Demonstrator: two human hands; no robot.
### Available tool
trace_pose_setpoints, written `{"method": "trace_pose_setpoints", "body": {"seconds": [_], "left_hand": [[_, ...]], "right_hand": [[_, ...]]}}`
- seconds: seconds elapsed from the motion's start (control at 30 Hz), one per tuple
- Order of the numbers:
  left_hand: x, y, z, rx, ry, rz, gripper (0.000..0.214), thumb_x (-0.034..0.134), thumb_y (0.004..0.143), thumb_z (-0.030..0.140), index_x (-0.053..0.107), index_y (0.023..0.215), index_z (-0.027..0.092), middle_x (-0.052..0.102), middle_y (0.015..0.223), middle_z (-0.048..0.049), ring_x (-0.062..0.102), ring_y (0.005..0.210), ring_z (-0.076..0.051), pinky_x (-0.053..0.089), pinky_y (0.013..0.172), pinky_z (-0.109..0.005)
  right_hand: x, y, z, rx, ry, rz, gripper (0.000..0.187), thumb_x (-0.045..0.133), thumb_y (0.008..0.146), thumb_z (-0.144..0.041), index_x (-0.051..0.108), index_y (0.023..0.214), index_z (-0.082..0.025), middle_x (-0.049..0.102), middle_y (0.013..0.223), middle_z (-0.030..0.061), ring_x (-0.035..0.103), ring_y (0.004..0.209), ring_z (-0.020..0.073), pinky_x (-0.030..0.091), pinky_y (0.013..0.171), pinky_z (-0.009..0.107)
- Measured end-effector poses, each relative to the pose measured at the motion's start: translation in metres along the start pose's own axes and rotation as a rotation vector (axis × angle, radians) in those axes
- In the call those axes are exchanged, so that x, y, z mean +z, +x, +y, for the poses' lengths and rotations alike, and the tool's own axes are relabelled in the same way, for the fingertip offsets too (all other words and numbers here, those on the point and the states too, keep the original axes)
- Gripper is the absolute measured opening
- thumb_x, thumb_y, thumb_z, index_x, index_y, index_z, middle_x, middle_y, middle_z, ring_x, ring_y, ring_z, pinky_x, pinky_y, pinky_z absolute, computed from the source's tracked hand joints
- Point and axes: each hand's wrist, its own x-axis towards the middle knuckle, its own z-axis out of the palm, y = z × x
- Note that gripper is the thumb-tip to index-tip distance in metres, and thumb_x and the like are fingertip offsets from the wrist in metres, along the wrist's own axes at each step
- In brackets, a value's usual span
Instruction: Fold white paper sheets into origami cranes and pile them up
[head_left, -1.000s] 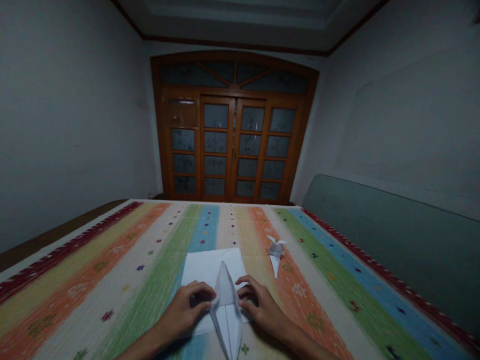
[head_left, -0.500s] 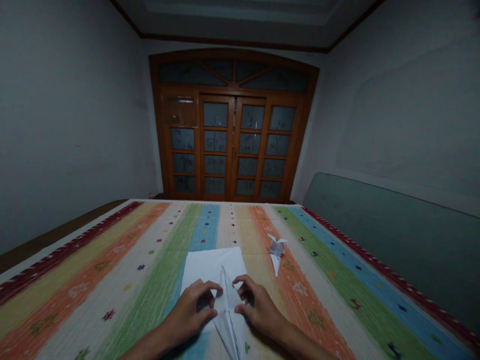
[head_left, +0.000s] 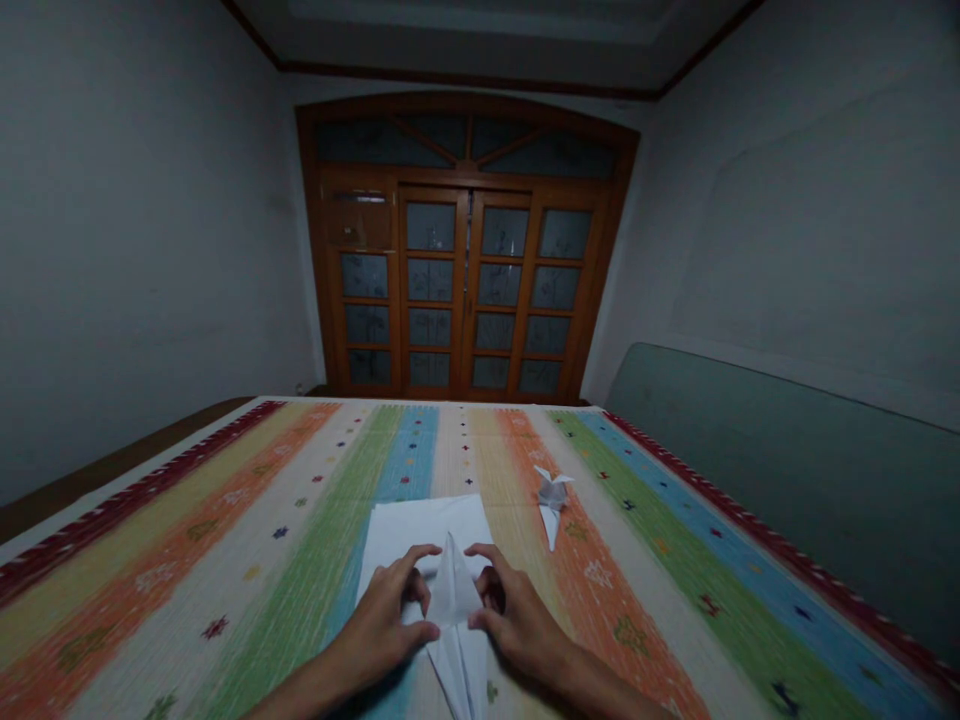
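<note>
White paper, folded into a long pointed origami form [head_left: 453, 598], lies across a plain white sheet [head_left: 409, 528] on a rainbow-striped woven cloth [head_left: 187, 560]; the left hand [head_left: 379, 622] and right hand [head_left: 519, 622] grasp its sides lightly between fingertips. Equal pressure from both would keep the point centred.

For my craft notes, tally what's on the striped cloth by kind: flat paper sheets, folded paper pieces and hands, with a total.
Flat white paper sheets: 1, the sheet
Folded paper pieces: 2, the long folded paper piece and the small origami figure
Hands: 2, the left hand and the right hand
Total: 5
</note>
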Motion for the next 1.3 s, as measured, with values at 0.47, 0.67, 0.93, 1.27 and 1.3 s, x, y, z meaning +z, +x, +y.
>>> {"method": "trace_pose_setpoints", "body": {"seconds": [0.47,0.67,0.93,1.27,1.3], "left_hand": [[0.007,0.004,-0.008,0.085,0.157,0.037,0.015,0.077,0.079,0.025,0.066,0.072,0.019,0.066,0.082,-0.0025,0.057,0.091,-0.026,0.039,0.084,-0.036],[0.010,0.008,-0.013,0.096,0.132,0.061,0.012,0.077,0.076,0.024,0.068,0.069,0.020,0.067,0.076,-0.0018,0.058,0.087,-0.026,0.040,0.080,-0.035],[0.011,0.009,-0.015,0.100,0.120,0.077,0.012,0.079,0.074,0.021,0.069,0.067,0.020,0.069,0.074,-0.0013,0.059,0.085,-0.025,0.041,0.081,-0.036],[0.010,0.010,-0.010,0.070,0.131,0.093,0.013,0.081,0.071,0.021,0.072,0.062,0.020,0.071,0.069,-0.0003,0.061,0.080,-0.024,0.042,0.079,-0.035],[0.009,0.010,-0.008,0.069,0.135,0.092,0.013,0.081,0.071,0.021,0.072,0.062,0.020,0.071,0.069,-0.0004,0.061,0.080,-0.024,0.042,0.079,-0.035]], "right_hand": [[-0.002,-0.002,-0.008,-0.074,-0.136,-0.023,0.049,0.064,0.073,-0.006,0.066,0.120,-0.020,0.064,0.079,-0.0012,0.058,0.073,0.0180,0.044,0.070,0.028],[-0.002,0.000,-0.010,-0.063,-0.166,-0.016,0.045,0.067,0.074,-0.008,0.068,0.118,-0.018,0.065,0.076,-0.0013,0.056,0.069,0.0174,0.044,0.069,0.028],[-0.002,-0.003,-0.009,-0.065,-0.166,-0.007,0.043,0.067,0.075,-0.009,0.071,0.116,-0.020,0.067,0.078,0.0001,0.056,0.072,0.0189,0.043,0.068,0.028],[-0.002,-0.003,-0.003,-0.053,-0.219,-0.008,0.037,0.069,0.076,-0.009,0.075,0.111,-0.017,0.073,0.086,0.0052,0.062,0.078,0.0226,0.045,0.073,0.031],[-0.002,-0.003,-0.002,-0.058,-0.234,0.000,0.036,0.070,0.076,-0.009,0.075,0.110,-0.016,0.074,0.089,0.0066,0.063,0.080,0.0235,0.045,0.075,0.032]]}}
